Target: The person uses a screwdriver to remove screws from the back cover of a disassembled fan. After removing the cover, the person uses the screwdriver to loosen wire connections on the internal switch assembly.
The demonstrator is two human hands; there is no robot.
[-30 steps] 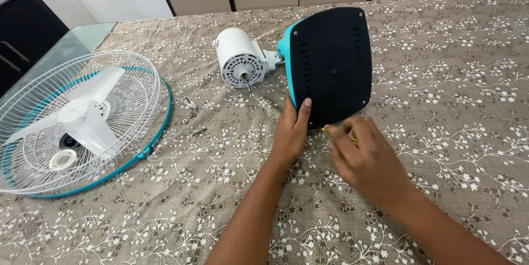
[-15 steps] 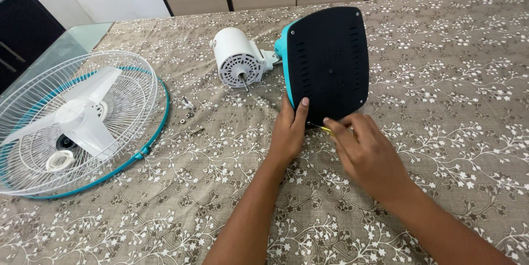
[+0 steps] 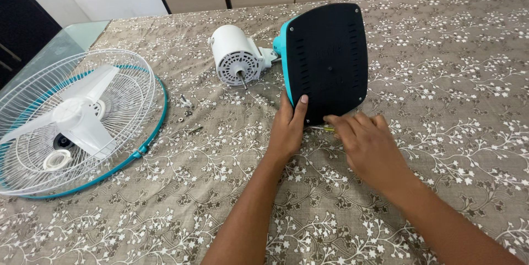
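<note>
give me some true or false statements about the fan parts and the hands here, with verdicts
1. The left hand rests on the lower edge of the black fan base. True.
2. The white motor lies inside the wire guard. False: it lies apart from the guard, joined to the base.
3. The fan blades lie in the guard. True.
4. The right hand is holding the guard. False: it is by the base's lower edge, over a thin yellowish tool.
</note>
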